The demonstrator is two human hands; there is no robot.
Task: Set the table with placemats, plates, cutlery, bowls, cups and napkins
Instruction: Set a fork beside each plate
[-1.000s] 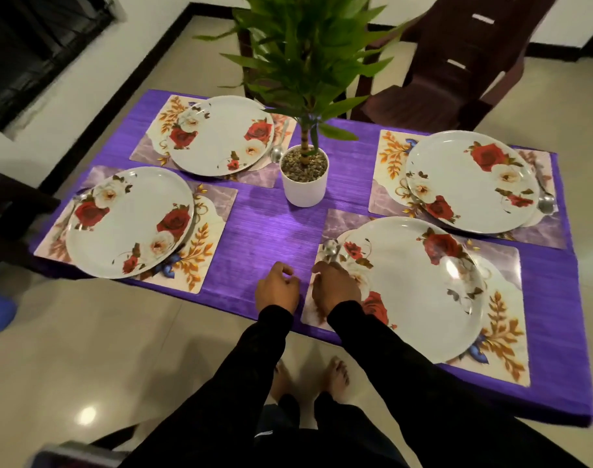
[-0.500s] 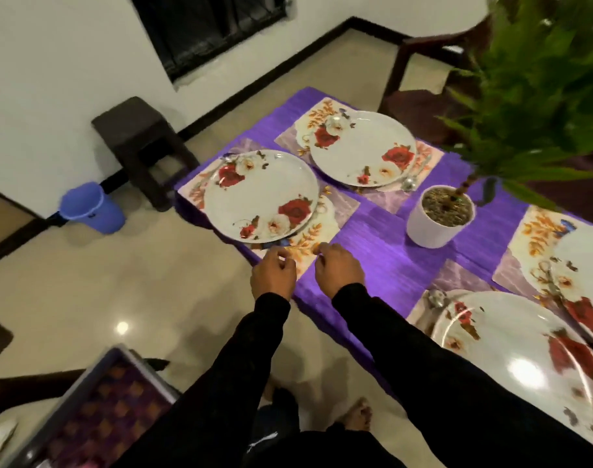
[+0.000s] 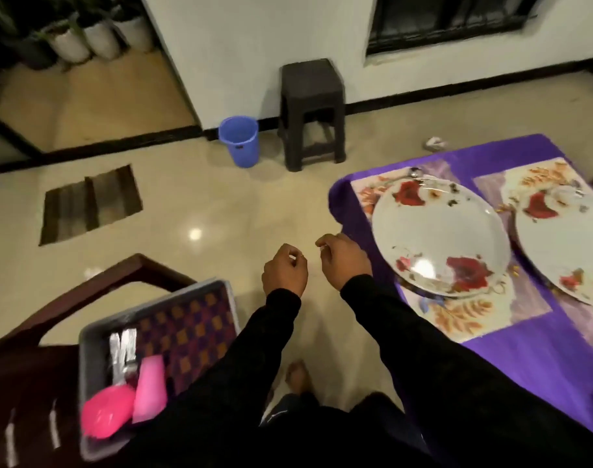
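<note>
The purple-clothed table point(image 3: 362, 211) fills the right side, with a floral plate point(image 3: 438, 238) on a placemat point(image 3: 463, 315) and a spoon point(image 3: 415, 171) at its far edge. A second floral plate point(image 3: 565, 244) lies further right on its own placemat point(image 3: 538, 173). My left hand point(image 3: 284, 270) and my right hand point(image 3: 344, 260) hang over the floor left of the table, fingers loosely curled, holding nothing. At lower left a grey tray point(image 3: 92, 336) on a dark chair point(image 3: 28, 383) holds pink cups point(image 3: 126, 396) and silvery cutlery point(image 3: 122, 352).
A dark stool point(image 3: 310, 113) and a blue bin point(image 3: 239, 140) stand by the white wall. A striped mat point(image 3: 90, 204) lies on the shiny floor. White plant pots point(image 3: 95, 38) stand at the far left. My bare foot point(image 3: 298, 376) shows below.
The view has swung left from the table toward the tray on the chair. Both hands have left the table's edge and now hang over the floor.
</note>
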